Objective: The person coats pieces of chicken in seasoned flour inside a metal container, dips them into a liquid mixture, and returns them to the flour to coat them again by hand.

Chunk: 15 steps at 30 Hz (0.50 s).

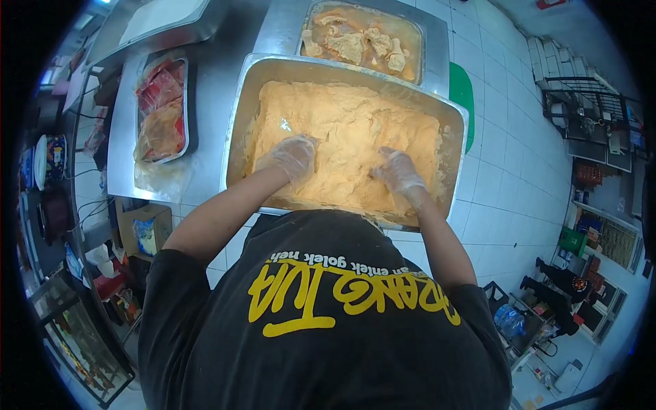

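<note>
A large metal tub (pixel 461 115) in front of me holds a deep bed of pale orange flour-like powder (pixel 348 133), lumpy and uneven on top. My left hand (pixel 293 155), in a clear plastic glove, presses into the powder on the left side; its fingertips are hidden there. On the right side my right hand (pixel 402 170), gloved likewise, touches the powder with its fingers spread and nothing seen between them. Beyond the tub's far rim stands a metal tray (pixel 421 56) with several coated meat pieces (pixel 348 47) in cloudy liquid.
On the steel table (pixel 210 102) at left lies a metal tray (pixel 186 128) with plastic bags (pixel 161 102) stained red and orange. A metal container (pixel 205 25) stands at the upper left corner. A green object (pixel 462 97) shows beside the tub's right rim, above the tiled floor (pixel 502 169).
</note>
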Motion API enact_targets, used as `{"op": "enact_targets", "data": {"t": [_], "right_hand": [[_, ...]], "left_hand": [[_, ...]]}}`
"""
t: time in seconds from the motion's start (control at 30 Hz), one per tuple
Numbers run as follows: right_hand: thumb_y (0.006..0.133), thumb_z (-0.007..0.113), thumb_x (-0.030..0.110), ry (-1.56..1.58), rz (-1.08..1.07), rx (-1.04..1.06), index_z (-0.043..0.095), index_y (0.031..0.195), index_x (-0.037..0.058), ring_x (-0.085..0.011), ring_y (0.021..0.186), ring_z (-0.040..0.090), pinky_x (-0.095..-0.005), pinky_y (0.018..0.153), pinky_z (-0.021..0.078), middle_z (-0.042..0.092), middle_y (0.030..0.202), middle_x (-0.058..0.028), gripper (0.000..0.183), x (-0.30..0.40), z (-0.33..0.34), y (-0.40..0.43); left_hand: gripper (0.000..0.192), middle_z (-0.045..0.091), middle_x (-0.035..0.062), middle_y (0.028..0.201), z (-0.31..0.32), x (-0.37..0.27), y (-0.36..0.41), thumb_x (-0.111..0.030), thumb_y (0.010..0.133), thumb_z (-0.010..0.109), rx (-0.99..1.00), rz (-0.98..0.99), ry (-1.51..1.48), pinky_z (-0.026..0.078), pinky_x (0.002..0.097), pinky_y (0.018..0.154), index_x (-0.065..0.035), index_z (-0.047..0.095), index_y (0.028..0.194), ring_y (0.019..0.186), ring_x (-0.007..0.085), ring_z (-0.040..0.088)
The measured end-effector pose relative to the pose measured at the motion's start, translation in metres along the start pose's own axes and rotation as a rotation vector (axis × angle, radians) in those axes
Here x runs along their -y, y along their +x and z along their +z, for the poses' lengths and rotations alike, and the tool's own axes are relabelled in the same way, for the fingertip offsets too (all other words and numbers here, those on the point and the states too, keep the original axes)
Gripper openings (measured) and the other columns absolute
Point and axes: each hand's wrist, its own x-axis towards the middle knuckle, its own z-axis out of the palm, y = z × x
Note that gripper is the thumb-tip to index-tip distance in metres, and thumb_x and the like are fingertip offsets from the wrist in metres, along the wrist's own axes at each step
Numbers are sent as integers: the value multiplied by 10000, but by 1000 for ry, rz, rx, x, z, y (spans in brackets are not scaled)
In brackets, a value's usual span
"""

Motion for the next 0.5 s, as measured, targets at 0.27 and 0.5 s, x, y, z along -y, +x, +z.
{"op": "enact_targets", "data": {"t": [0.27,0.5], "right_hand": [[849,800,267,399,-81,-150,505,1441,-80,-332,1361,549,-358,1136,420,534,1447,-329,746,-26,-19,-9],[940,671,203,11,97,-291,508,1454,-29,-361,1195,658,-448,1003,496,688,1268,-233,587,-2,-29,-27]], "left_hand": [[505,698,217,1222,-17,6,-7,-221,921,729,-186,-141,-459,506,388,1005,35,586,1333,1111,326,688],[427,707,185,1192,-33,17,2,-135,912,685,-50,-120,-1167,513,374,961,-18,602,1314,1032,311,675]]}}
